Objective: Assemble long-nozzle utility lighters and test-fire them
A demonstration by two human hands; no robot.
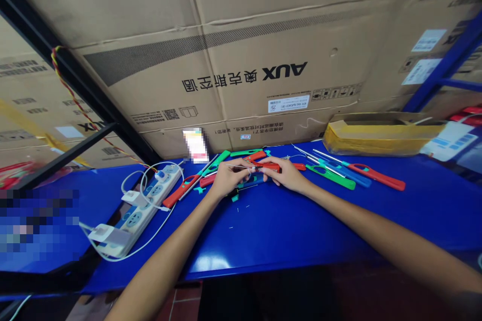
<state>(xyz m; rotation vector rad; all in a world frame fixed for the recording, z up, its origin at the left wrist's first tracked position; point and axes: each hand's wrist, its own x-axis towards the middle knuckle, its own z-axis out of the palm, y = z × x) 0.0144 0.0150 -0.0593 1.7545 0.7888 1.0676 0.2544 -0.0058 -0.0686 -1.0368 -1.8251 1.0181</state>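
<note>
Large tan cardboard cartons [241, 45] printed with upside-down black AUX lettering [284, 71] fill the view, stacked behind a black metal shelf upright [71, 80] and a blue metal rack frame [448, 67]. A glossy blue workbench [301, 241] stands above dark red floor tiles [181, 301].

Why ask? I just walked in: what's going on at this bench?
A person has their left hand and right hand together over a red-handled tool with a thin metal shaft, above a blue bench. Similar red, green and blue tools lie nearby, and a white power strip sits to the left.
</note>
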